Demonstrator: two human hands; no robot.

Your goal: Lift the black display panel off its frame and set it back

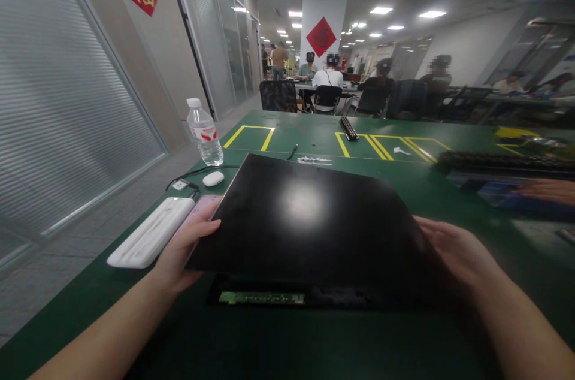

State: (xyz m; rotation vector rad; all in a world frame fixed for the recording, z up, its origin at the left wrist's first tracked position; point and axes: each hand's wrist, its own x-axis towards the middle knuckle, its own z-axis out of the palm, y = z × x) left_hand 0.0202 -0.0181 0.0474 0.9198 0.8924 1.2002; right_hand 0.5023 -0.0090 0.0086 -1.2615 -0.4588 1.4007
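Above the green table [309, 135], fingers [209, 227] hold the black panel [309, 230] from both sides.

From my remote station I view two bare limbs. The smooth, tapered left forearm [114, 329] narrows to a bare left hand [177, 251] with a slender, round-tipped thumb [209, 227]. The similarly tapered, bare right forearm [523, 326] meets a bare right hand [462, 254], its fingertips hidden from me.

The panel [309, 227] is black, the tabletop [305, 139] green with yellow outlines [258, 127].
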